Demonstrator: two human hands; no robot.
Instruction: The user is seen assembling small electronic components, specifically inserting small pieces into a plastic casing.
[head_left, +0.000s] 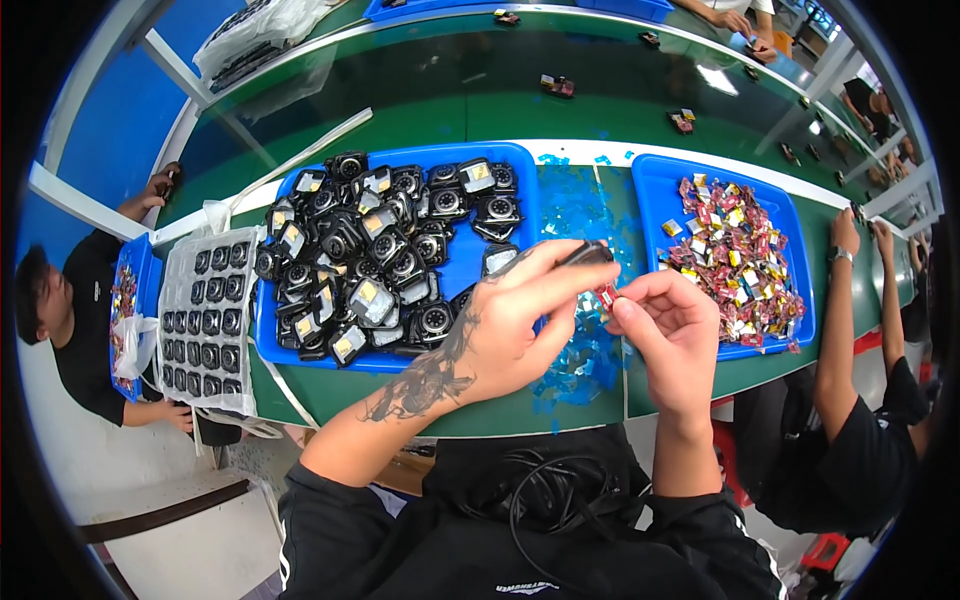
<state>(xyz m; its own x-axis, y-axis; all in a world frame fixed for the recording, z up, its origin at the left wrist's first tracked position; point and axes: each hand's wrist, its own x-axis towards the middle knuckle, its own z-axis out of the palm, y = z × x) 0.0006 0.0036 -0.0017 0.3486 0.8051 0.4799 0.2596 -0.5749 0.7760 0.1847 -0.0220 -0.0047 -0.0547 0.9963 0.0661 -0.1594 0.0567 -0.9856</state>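
My left hand, tattooed along the wrist, is closed on a black watch case over the worktable. At the case's lower edge sits a small red part, apparently a flexible circuit piece. The thumb and forefinger of my right hand pinch at that part; whether it is still joined to the case is hidden by the fingers. Left of my hands, a blue tray holds a heap of black watch cases. To the right, another blue tray holds many small red, white and yellow parts.
Blue film scraps litter the green tabletop between the trays. A white moulded tray with rows of watch cases stands far left. Beyond runs a green conveyor belt carrying several small parts. Co-workers' arms are at right, and another person sits left.
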